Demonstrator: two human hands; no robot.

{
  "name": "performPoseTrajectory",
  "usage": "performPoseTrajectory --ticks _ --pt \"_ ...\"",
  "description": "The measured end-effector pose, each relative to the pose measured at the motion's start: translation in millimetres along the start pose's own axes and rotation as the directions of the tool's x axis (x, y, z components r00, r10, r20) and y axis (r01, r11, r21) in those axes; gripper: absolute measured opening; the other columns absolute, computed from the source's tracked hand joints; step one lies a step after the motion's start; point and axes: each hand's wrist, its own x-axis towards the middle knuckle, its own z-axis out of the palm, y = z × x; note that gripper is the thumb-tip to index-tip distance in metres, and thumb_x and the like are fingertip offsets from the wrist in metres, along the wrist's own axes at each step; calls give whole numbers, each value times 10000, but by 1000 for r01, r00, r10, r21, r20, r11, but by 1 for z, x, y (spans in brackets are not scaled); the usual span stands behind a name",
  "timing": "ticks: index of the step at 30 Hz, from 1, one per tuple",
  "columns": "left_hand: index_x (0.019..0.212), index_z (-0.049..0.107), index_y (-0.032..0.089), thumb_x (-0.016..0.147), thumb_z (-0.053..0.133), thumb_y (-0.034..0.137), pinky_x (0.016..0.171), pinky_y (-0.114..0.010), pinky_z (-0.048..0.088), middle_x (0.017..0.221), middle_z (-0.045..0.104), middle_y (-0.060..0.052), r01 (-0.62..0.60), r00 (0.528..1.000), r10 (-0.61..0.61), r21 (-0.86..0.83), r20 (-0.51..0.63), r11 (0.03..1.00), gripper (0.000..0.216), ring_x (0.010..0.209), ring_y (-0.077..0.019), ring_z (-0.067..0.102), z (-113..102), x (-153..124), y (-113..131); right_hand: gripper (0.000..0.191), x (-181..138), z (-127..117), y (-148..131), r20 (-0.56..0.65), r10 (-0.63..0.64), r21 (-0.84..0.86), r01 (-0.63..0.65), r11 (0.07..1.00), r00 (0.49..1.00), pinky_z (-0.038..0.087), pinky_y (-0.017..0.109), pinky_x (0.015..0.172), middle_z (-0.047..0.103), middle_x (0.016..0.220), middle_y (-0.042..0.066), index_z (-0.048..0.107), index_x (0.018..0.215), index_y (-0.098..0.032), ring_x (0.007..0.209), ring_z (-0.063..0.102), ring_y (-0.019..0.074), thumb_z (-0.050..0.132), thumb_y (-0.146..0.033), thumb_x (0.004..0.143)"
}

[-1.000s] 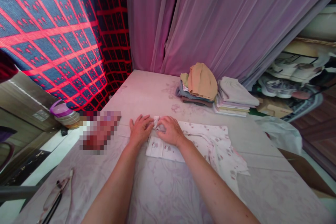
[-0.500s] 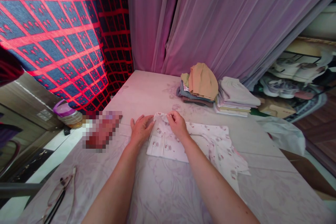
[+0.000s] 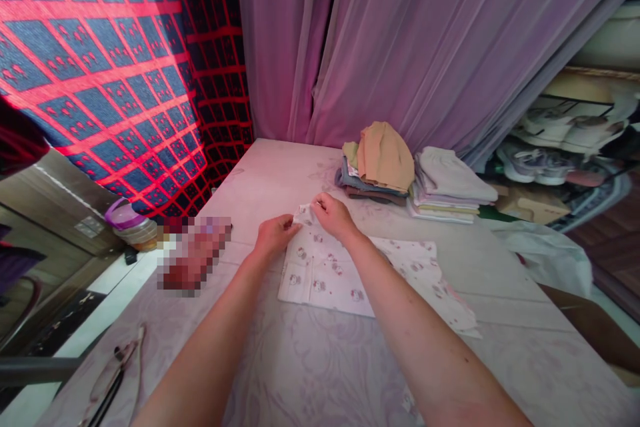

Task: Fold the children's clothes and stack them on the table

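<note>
A white garment [image 3: 345, 273] printed with small cartoon figures lies on the table, its near edge fairly straight and its right part uneven, with a bit of pink showing. At its far left corner, my left hand [image 3: 277, 236] pinches the cloth edge between thumb and fingers. My right hand [image 3: 333, 215] grips the same far edge a little to the right, fingers closed, with the cloth slightly raised between the hands. My right forearm hides part of the garment's middle. A small piece of the printed cloth also shows beside that forearm near the bottom of the view.
Folded clothes with a tan piece [image 3: 385, 157] on top stand at the back, beside a stack of pale folded clothes [image 3: 450, 177]. Eyeglasses [image 3: 113, 373] rest at the table's near left. A blurred-out reddish object [image 3: 197, 257] lies at the left edge. Shoes [image 3: 537, 165] fill a rack at right.
Both hands have moved slightly away from me, drawing the garment's far edge up and flattening its left part. The loose lower right part has swung out of sight behind my right forearm.
</note>
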Motion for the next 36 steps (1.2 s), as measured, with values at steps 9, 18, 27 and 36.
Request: performPoseTrajectory --ticks 9,18,27,36 --pt "935 678 250 817 508 497 658 -247 387 775 689 19 -45 999 45 123 7 991 323 715 -155 600 5 3 -1 196 -3 1 2 8 -13 -4 13 1000 1000 376 235 637 653 761 -16 635 914 -226 683 551 140 460 -281 845" --pt "773 676 209 849 465 406 712 -278 359 640 635 0 -75 995 91 274 -47 959 299 663 -163 562 6 5 7 258 -11 7 4 37 -6 -17 7 1000 999 439 252 722 704 871 5 647 1049 -235 781 613 156 475 -277 861" --pt "992 715 264 841 492 388 659 -231 380 758 708 23 -23 997 31 114 -71 993 296 740 -149 607 12 8 -6 316 -18 6 6 47 -55 -107 60 992 997 434 299 888 681 1109 24 632 1109 -247 1006 599 179 460 -167 856" --pt "932 732 246 797 541 318 679 -233 411 815 730 0 -134 990 138 98 -41 986 245 766 -155 631 3 9 -14 243 -35 11 4 117 -142 -142 158 977 983 429 266 838 679 999 9 704 976 -268 942 585 164 524 -201 828"
